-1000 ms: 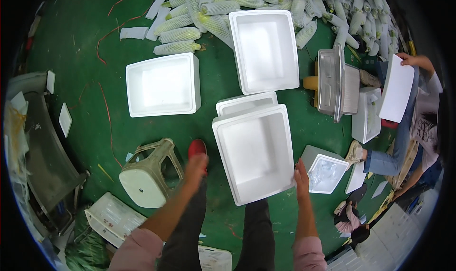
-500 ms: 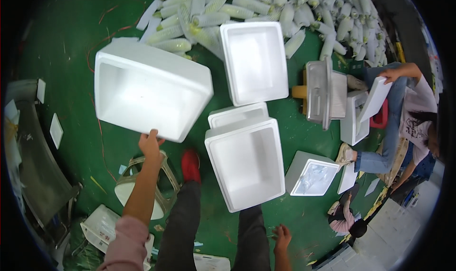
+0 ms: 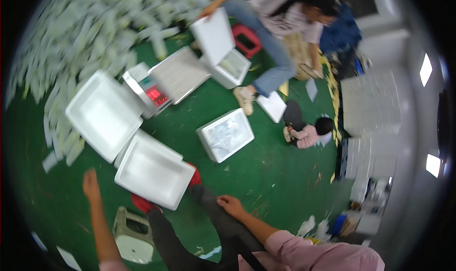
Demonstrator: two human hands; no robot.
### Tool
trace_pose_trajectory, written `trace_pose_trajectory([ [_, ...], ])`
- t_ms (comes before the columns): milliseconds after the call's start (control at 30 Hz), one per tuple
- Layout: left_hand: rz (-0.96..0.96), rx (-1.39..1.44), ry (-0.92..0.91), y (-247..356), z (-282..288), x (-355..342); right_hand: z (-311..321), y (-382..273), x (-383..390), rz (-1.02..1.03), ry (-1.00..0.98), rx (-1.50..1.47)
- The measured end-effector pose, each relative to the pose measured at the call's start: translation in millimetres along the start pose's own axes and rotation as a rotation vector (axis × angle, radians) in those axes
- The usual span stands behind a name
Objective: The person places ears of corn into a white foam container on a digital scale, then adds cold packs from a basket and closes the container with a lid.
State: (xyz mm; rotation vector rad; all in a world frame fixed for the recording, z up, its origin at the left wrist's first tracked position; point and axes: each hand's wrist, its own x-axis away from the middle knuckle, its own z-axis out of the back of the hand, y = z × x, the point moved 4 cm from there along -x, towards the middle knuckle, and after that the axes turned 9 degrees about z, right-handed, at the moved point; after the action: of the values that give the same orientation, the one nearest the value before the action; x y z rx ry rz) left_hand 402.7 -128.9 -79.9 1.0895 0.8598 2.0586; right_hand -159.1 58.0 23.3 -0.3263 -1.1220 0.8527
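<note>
My left hand (image 3: 90, 184) is at the left, over the green floor and below the white foam boxes. It is smeared by motion, with nothing visible in it. My right hand (image 3: 230, 206) rests against my right thigh, fingers loosely stretched and holding nothing. An empty white foam box (image 3: 154, 170) lies in front of my feet, open side up, with part of another box's rim (image 3: 124, 153) showing behind it. Beyond that is a second empty foam box (image 3: 104, 116), touching the first group.
A scale (image 3: 180, 76) with a lit red display stands beyond the boxes. A foam box (image 3: 225, 135) holds clear plastic. A seated co-worker (image 3: 285, 28) lifts a lid over another box (image 3: 232, 69). Sleeved vegetables (image 3: 95, 33) heap far left; a plastic stool (image 3: 133, 237) stands near.
My view has swung to the right. The large foam box my left hand held has gone out of view, and that hand no longer shows it. My right hand has come to my thigh.
</note>
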Motion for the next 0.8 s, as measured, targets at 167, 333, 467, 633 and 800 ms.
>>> trace_pose_trajectory([
  [167, -0.045, -0.705, -0.105, -90, 38, 195, 61, -15, 27, 0.038, 0.108, 0.017],
  [333, 0.338, -0.644, -0.345, -20, -33, 301, 120, 32, 70, -0.296, 0.081, -0.456],
  [467, 0.37, -0.568, -0.41, 15, -56, 341, 150, 63, 123, -0.402, 0.238, -0.61],
  [633, 0.354, -0.505, -0.438, 21, -55, 376, 117, 128, 181, -0.495, 0.172, -0.501],
  [800, 0.387, -0.464, -0.449, -10, -29, 426, 37, 235, 217, 0.328, 0.038, 0.465],
])
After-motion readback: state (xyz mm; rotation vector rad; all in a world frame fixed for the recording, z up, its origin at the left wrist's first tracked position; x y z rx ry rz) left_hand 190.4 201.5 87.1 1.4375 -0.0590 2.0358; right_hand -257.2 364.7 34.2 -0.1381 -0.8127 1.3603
